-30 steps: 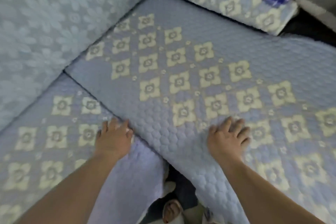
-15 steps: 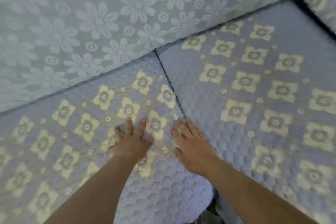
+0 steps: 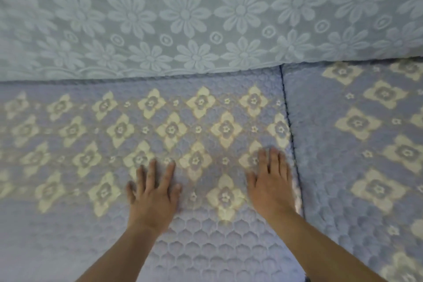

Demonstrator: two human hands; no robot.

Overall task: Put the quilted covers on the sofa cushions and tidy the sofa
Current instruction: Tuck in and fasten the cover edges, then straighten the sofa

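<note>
Both hands lie flat, palms down and fingers straight, on the left seat cushion [image 3: 160, 121] in its blue quilted cover with cream flowers; neither grips anything. The left hand [image 3: 153, 194] has its fingers spread, and the right hand [image 3: 271, 186] sits just beside the dark seam [image 3: 287, 121], its outer edge blurred, perhaps touching it. The right cushion [image 3: 357, 144] adjoins, both meeting the floral backrest [image 3: 206, 18].

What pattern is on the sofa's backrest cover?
Pale blue-grey daisy-like flowers and small rings, tone on tone, on the backrest cover; head view.
</note>
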